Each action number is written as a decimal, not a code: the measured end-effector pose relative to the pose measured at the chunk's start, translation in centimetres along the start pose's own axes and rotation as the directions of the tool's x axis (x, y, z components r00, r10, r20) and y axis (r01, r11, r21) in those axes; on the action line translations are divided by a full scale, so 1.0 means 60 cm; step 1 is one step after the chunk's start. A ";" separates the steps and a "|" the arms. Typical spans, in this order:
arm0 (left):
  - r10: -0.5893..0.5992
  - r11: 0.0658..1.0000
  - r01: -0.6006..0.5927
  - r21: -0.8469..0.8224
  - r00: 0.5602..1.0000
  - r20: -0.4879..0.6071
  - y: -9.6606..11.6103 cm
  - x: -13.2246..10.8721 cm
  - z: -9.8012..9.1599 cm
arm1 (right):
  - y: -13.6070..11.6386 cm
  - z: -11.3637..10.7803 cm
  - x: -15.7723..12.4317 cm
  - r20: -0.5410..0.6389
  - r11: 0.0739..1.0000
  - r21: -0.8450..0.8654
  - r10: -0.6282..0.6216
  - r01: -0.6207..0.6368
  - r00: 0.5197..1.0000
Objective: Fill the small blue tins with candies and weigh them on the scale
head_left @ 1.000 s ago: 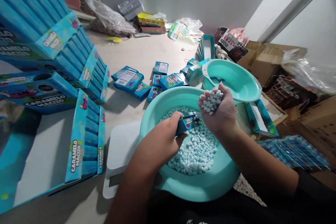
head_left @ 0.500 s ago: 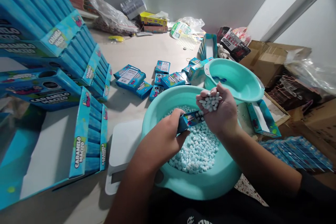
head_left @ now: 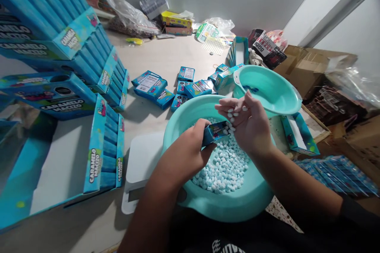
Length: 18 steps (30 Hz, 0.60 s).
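My left hand (head_left: pixel 184 154) is shut around a small blue candy box (head_left: pixel 215 133), whose open end faces my right hand. My right hand (head_left: pixel 249 124) hangs tilted just above the box, with a few white-and-blue candies (head_left: pixel 234 115) left on its fingers. Below both hands, a large teal plastic basin (head_left: pixel 228 205) holds a heap of the same candies (head_left: pixel 222 170). The basin stands partly on a white flat scale (head_left: pixel 142 158). My hands hide the basin's far middle.
To the left stand blue Caramelo Macizo display boxes (head_left: pixel 102 150). Small blue boxes (head_left: pixel 151 89) lie scattered on the table beyond the basin. A second teal basin (head_left: pixel 268 89) sits to the right, near cardboard boxes (head_left: pixel 303 69). Plastic bags (head_left: pixel 127 17) lie along the wall.
My right hand has tipped over and its fingers have opened, leaving far fewer candies in it. The blue box has stayed in my left hand, close beneath my right hand.
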<state>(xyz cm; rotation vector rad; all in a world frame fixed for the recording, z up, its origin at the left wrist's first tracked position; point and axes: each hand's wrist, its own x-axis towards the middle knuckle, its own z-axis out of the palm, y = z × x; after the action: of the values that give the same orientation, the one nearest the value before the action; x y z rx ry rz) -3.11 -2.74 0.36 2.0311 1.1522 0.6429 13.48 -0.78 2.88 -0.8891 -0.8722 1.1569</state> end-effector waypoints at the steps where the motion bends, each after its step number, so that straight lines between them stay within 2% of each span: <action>1: 0.006 1.000 -0.006 -0.004 1.000 -0.010 0.000 0.000 0.000 | 0.001 -0.002 0.001 0.002 1.000 -0.014 -0.019 0.019 1.000; 4: 0.026 1.000 -0.027 -0.015 0.998 -0.056 -0.001 0.000 -0.001 | 0.001 -0.012 0.002 0.007 0.985 -0.146 -0.093 0.093 0.996; 6: 0.023 0.999 -0.026 -0.030 0.995 -0.092 -0.001 -0.001 -0.002 | 0.000 -0.023 0.001 0.047 0.920 -0.358 -0.154 0.161 0.987; 8: 0.013 0.999 -0.019 -0.044 0.991 -0.135 -0.002 -0.001 -0.003 | -0.001 -0.032 0.000 0.145 0.764 -0.597 -0.196 0.243 0.970; 10: -0.002 0.999 -0.005 -0.037 0.986 -0.169 -0.002 -0.001 -0.003 | -0.001 -0.038 -0.002 0.248 0.597 -0.735 -0.204 0.321 0.947; 13: -0.008 1.000 0.012 0.020 0.980 -0.197 -0.002 0.000 -0.001 | 0.003 -0.040 -0.004 0.317 0.483 -0.782 -0.235 0.394 0.919; 18: -0.041 0.997 0.051 0.050 0.983 -0.181 -0.002 0.003 -0.002 | 0.009 -0.034 -0.008 0.369 0.409 -0.785 -0.295 0.465 0.881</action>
<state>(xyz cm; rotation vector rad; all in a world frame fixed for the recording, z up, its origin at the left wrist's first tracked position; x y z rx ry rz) -3.16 -2.53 0.34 2.0178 1.3307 0.7926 15.07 -1.43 1.52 -1.2960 -1.7896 0.2988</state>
